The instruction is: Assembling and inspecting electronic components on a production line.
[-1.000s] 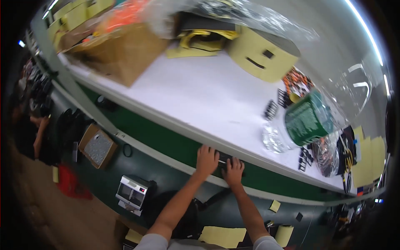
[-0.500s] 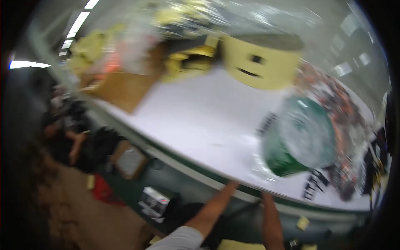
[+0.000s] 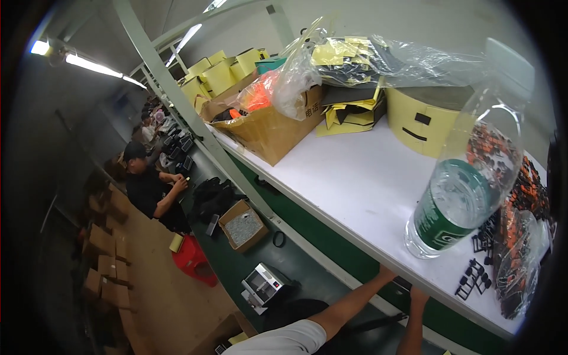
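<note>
Both my forearms reach up to the front edge of a white shelf (image 3: 349, 195). My left hand (image 3: 386, 275) goes under that edge, its fingers hidden behind it. Close beside it on the right, my right hand (image 3: 419, 295) also passes below the edge, and its fingers cannot be made out. What either hand touches is out of sight. Above them on the shelf stands a clear plastic bottle (image 3: 441, 228) with a green label, partly filled with liquid. Small black plastic clips (image 3: 473, 278) lie right of the bottle, beside a plastic bag (image 3: 518, 260) of black and orange parts.
A cardboard box (image 3: 266, 133) and a yellow roll (image 3: 408, 121) stand on the shelf. Below, the dark green bench (image 3: 231, 260) holds a small white-and-black machine (image 3: 264, 285) and a box of small grey parts (image 3: 242, 226). A co-worker (image 3: 151, 189) sits left, near a red stool (image 3: 192, 260).
The blurred view has steadied and swung, showing more of the aisle and bench at left. The shelf, bottle and my arms now appear farther right and lower. Both hands stay at the shelf edge.
</note>
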`<action>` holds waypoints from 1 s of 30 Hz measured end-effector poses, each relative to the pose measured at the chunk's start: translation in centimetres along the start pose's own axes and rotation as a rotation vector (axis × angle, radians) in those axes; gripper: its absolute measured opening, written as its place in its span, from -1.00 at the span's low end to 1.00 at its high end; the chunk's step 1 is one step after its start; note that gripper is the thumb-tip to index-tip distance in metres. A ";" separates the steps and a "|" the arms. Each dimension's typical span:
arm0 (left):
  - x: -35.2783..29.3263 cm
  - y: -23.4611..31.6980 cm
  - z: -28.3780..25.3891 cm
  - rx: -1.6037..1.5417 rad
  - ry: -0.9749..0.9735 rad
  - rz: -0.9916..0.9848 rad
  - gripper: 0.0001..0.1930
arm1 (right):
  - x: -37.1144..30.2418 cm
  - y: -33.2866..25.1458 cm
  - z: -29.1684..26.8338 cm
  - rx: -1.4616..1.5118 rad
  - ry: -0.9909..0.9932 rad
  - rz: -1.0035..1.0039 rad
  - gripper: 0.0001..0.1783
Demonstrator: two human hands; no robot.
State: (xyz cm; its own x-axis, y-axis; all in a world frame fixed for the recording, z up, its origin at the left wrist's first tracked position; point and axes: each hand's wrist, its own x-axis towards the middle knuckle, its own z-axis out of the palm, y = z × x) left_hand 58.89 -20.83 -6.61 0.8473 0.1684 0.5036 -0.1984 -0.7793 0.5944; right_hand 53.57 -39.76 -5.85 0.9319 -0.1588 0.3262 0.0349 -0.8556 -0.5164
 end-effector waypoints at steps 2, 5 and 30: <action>-0.3 -0.1 0.4 -0.030 -0.080 -0.017 -0.43 | 0.5 0.3 -1.3 -0.081 -0.179 0.073 -0.53; 0.6 2.1 0.7 -0.079 -0.181 -0.038 -0.44 | 3.1 -1.0 -3.1 -0.202 -0.436 0.169 -0.51; 3.6 12.4 -10.4 0.088 -0.315 -0.265 -0.42 | -5.4 -10.6 -18.2 0.048 0.197 0.196 -0.53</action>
State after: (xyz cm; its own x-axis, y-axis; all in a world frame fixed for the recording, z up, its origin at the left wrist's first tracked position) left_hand 54.32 -23.66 9.09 0.9753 0.1879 0.1158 0.0781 -0.7846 0.6151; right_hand 41.61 -38.79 12.32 0.8344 -0.4155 0.3620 -0.1175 -0.7759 -0.6198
